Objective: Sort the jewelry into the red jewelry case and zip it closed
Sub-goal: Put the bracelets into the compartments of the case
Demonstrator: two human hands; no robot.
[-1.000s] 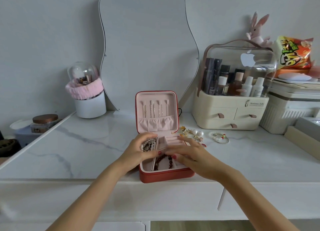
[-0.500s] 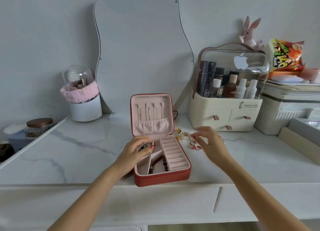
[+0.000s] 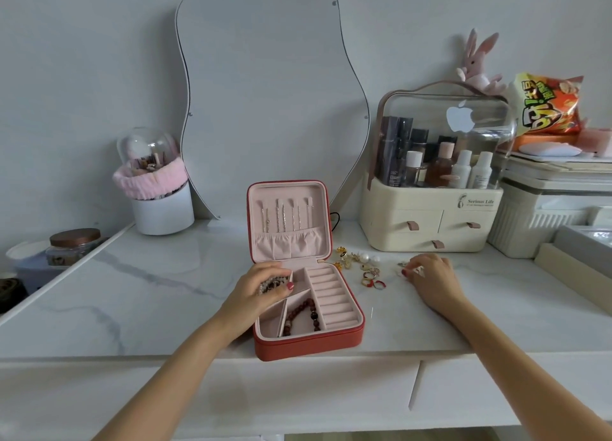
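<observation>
Red square zip-around jewelry case sits open near the front edge of your white marble tabletop, its pink-lined lid upright, a dark red beaded bracelet lying in a front compartment. Your left hand curls around a pale beaded bracelet over the case's back-left compartment. Your right hand rests on the tabletop right of the loose gold and red rings and earrings, fingertips pinching a small piece too tiny to identify.

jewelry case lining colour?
Pale pink lining inside the red jewelry case; head view.
</observation>
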